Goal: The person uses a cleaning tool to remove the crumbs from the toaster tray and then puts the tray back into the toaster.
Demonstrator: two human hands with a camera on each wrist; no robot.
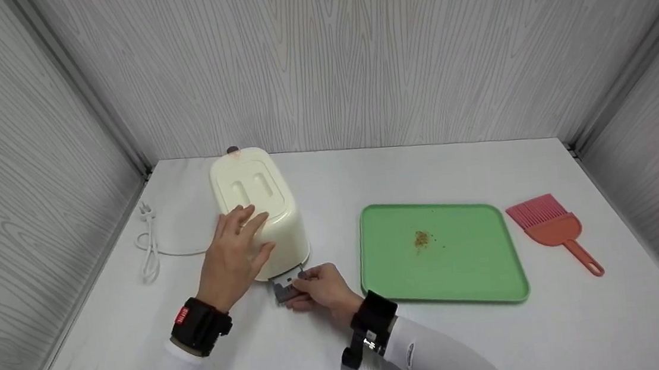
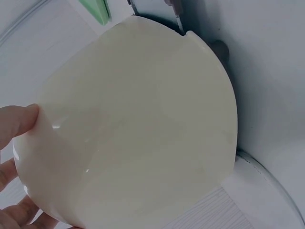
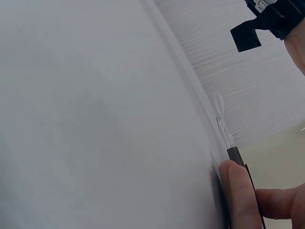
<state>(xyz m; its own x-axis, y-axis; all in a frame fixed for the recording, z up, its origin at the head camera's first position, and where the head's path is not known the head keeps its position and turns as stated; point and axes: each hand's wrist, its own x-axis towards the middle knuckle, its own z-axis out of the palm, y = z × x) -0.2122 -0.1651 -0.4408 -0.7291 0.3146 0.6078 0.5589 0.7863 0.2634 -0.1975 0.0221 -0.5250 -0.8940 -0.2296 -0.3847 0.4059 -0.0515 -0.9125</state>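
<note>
A cream toaster (image 1: 254, 173) with a lid over its top stands at the left of the table. Its grey metal crumb tray (image 1: 286, 287) sticks out at the bottom of the near end. The right hand (image 1: 328, 289) pinches this tray between thumb and fingers; in the right wrist view the tray's dark edge (image 3: 235, 155) shows beside the fingertips. Spread and slightly bent, the fingers of the left hand (image 1: 231, 259) lie at the toaster's near top edge. In the left wrist view the toaster's end (image 2: 133, 119) fills most of the picture, with thumb and fingers along its edge.
A green tray (image 1: 468, 274) holding a small heap of brown crumbs (image 1: 422, 239) lies right of the toaster. Farther right are a pink brush (image 1: 537, 211) and an orange dustpan (image 1: 554, 231). The toaster's white cord (image 1: 152, 242) with its plug lies at the left. Panels enclose the table.
</note>
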